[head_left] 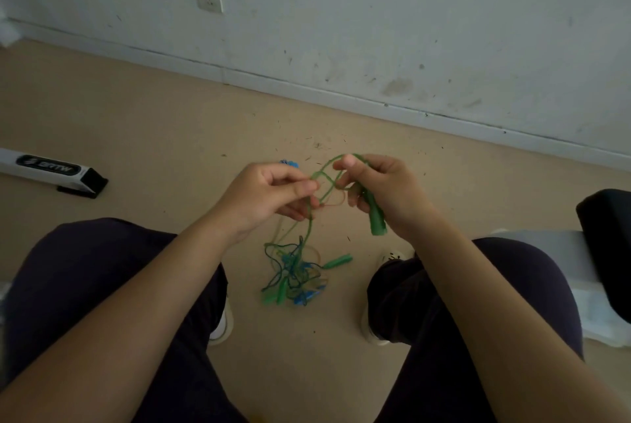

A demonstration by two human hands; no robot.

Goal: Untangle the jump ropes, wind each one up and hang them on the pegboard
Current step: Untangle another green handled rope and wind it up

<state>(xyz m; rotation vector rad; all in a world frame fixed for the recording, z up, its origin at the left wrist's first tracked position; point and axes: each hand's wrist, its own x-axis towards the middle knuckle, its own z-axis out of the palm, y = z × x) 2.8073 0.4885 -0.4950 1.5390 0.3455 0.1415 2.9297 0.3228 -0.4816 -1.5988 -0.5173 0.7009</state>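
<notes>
bare forearms, dark navy trousers, white shoes

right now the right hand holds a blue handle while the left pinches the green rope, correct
Not quite: the handle in the right hand is green, not blue, as the head view shows. The left hand does pinch the green rope.

green rope, blue-green tangle, tan floor
</notes>
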